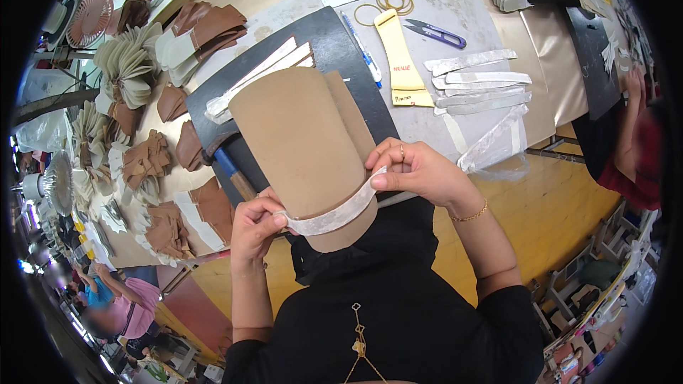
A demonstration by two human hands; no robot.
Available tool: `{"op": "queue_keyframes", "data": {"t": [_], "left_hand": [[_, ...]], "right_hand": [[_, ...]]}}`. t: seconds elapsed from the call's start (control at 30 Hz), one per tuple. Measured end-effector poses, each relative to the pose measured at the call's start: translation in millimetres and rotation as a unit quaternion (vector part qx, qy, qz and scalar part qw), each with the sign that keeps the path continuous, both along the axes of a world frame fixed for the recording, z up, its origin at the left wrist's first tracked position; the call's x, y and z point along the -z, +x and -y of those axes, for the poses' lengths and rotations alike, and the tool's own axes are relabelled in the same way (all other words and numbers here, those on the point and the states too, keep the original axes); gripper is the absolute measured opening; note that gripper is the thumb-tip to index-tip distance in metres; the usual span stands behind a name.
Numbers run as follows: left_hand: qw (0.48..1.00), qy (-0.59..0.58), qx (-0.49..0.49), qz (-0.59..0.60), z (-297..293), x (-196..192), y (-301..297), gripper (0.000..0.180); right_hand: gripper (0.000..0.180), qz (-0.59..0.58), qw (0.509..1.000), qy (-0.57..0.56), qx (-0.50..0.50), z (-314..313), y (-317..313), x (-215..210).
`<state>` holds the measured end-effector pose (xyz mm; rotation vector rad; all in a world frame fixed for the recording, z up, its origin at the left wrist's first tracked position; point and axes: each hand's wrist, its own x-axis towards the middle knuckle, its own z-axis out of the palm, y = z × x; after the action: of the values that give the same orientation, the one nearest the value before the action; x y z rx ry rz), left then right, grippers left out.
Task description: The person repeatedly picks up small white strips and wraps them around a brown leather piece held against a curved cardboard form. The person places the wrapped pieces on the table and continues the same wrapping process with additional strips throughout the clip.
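A whitish strip (334,219) curves across the near end of a tan rounded panel (295,142). My left hand (260,226) pinches the strip's left end between thumb and fingers. The other end is pinched by my right hand (402,167), which wears a ring. Beneath the panel lies another tan piece (352,110), partly covered, and a tan rounded edge (348,236) shows below the strip. All of this rests over a dark board (320,28), whose near side is hidden. A hammer (231,171) with a blue and wooden handle lies just beyond my left hand.
Several whitish strips (484,78) lie at right, near thread snips (435,32), a yellow template (398,57), a pen (361,50) and rubber bands (395,1). Stacks of brown pieces (146,160) fill the left side. Another person's arm (629,128) shows at far right.
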<state>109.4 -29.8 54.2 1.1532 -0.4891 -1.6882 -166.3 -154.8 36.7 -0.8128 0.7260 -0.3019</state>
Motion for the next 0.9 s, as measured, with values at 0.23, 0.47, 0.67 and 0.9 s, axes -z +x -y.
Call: {"op": "queue_keyframes", "data": {"t": [0.23, 0.47, 0.67, 0.9], "left_hand": [[1.0, -0.005, -0.012, -0.005, -2.2, 4.4, 1.7, 0.011], [1.0, 0.001, -0.019, 0.021, -5.7, 6.4, 3.3, 0.015], [0.999, 0.015, -0.022, 0.026, -3.6, 2.5, -1.8, 0.01], [1.0, -0.013, -0.022, 0.004, -0.9, -0.3, -8.3, 0.012]], "right_hand": [[0.011, 0.019, 1.0, 0.001, 0.024, -6.5, -4.4, 6.8], [0.011, 0.001, 0.998, 0.043, 0.037, -8.6, -1.5, 5.0], [0.012, -0.01, 0.996, -0.045, 0.075, -17.9, 1.5, 5.4], [0.018, -0.077, 0.97, -0.208, 0.104, -17.5, 0.3, -14.2]]}}
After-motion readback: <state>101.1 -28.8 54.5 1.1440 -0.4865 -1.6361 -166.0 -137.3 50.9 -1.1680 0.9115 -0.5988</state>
